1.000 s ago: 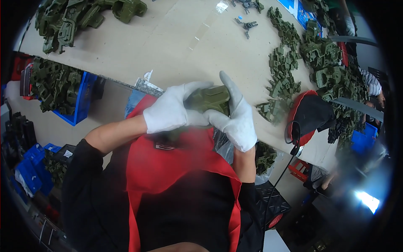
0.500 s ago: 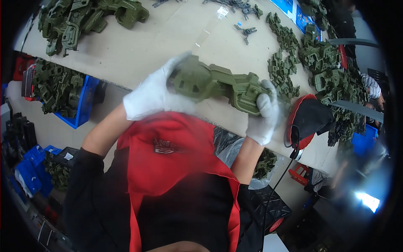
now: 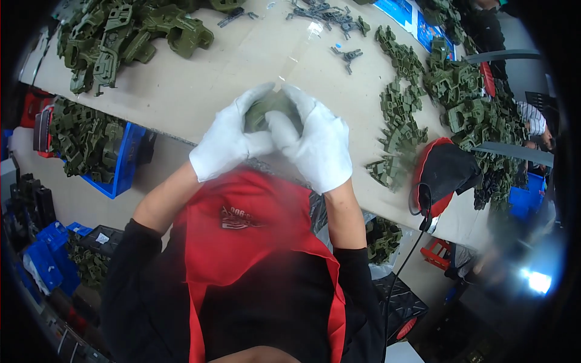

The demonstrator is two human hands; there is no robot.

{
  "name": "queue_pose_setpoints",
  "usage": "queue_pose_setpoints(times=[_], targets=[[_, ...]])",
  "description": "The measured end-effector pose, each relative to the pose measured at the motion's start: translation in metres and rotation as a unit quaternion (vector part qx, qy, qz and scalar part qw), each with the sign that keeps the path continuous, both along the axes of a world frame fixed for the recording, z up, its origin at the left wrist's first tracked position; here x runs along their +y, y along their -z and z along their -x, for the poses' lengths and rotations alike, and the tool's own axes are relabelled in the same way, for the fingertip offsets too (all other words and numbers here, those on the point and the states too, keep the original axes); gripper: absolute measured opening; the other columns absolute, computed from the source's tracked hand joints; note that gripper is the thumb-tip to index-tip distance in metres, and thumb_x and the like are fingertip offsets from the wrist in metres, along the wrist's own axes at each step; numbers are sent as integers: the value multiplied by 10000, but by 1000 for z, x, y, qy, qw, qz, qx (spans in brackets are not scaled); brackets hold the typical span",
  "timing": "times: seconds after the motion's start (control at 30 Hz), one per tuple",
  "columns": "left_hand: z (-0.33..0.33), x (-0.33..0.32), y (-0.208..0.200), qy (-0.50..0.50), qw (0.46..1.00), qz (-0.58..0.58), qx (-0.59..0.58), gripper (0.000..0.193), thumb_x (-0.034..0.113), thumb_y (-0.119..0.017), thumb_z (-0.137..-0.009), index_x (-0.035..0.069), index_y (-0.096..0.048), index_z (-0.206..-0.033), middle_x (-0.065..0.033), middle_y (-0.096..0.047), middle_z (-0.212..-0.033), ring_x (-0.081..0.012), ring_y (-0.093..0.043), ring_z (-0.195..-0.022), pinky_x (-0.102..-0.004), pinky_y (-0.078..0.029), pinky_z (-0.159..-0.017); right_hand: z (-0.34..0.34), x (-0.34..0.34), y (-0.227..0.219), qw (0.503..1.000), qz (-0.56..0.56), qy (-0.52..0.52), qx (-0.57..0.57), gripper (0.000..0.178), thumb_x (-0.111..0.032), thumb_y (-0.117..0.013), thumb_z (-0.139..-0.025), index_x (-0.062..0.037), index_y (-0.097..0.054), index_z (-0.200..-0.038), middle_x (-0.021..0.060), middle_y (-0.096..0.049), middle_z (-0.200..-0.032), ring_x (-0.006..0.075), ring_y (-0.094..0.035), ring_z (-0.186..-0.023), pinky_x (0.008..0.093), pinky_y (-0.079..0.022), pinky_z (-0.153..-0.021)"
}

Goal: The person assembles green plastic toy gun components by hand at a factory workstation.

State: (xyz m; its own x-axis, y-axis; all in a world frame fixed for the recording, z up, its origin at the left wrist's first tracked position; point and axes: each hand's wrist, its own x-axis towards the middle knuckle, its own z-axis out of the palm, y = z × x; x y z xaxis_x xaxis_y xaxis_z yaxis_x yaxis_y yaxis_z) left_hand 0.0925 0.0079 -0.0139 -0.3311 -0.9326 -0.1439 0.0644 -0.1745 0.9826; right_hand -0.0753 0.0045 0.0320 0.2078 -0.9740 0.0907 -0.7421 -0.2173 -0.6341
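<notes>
In front of my red apron, both hands in white gloves are closed around a green plastic part (image 3: 257,116). My left hand (image 3: 229,134) wraps it from the left, with fingers curled over its far side. Against its right side my right hand (image 3: 315,140) presses, thumb across the near face. Most of the part is covered by the gloves and its visible surface is blurred, so its full shape cannot be made out. It is held above the near edge of the pale table (image 3: 181,103).
Large green parts (image 3: 130,45) are heaped at the far left. Small grey parts (image 3: 330,17) lie at the back. Green pieces (image 3: 402,97) run down the right side towards a black and red cap (image 3: 448,172) with a cable. A blue crate (image 3: 124,163) of parts stands lower left.
My right hand has moved left to meet my left hand. The green part, stretched lengthwise between them before, is now mostly hidden in the gloves. More pieces near the cap are visible.
</notes>
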Motion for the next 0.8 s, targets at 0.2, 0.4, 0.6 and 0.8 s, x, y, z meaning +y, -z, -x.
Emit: queue_pose_setpoints(times=[0.2, 0.4, 0.6, 0.8], targets=[[1, 0, -8, 15, 999, 41, -12, 732, 91, -742, -783, 7, -386, -1417, -144, -542, -1331, -206, -520, -1232, -333, -416, -1045, 30, -2, 6, 992, -7, -87, -94, 502, -312, -642, -825, -36, -574, -1238, 215, -651, -1040, 355, -643, -955, 380, -514, -836], [6, -12, -21, 24, 979, 132, -152, 613, 132, -759, -745, 26, -531, -1304, -160, -604, -1214, -248, -594, -1128, -331, -458, -977, 33, 9, 20, 946, -178, 10, -273, 477, -106, -680, -806, -25, -589, -1267, 165, -657, -1163, 211, -636, -1065, 297, -481, -925], [11, -19, -18, 40, 984, 130, -113, 591, 167, -782, -716, 17, -570, -1247, -156, -619, -1169, -278, -604, -1096, -356, -466, -964, 29, 14, 26, 915, -179, 71, -355, 492, -108, -695, -795, 21, -582, -1257, 184, -644, -1181, 223, -626, -1080, 303, -471, -945], [3, -23, -36, 123, 957, 152, -215, 696, 83, -762, -676, 18, -514, -1324, -114, -605, -1203, -219, -581, -1123, -334, -443, -1003, 56, 18, 19, 985, -131, -114, 9, 1106, -432, -842, -585, -39, -304, -1468, 235, -492, -1347, 389, -506, -1234, 410, -418, -1028]])
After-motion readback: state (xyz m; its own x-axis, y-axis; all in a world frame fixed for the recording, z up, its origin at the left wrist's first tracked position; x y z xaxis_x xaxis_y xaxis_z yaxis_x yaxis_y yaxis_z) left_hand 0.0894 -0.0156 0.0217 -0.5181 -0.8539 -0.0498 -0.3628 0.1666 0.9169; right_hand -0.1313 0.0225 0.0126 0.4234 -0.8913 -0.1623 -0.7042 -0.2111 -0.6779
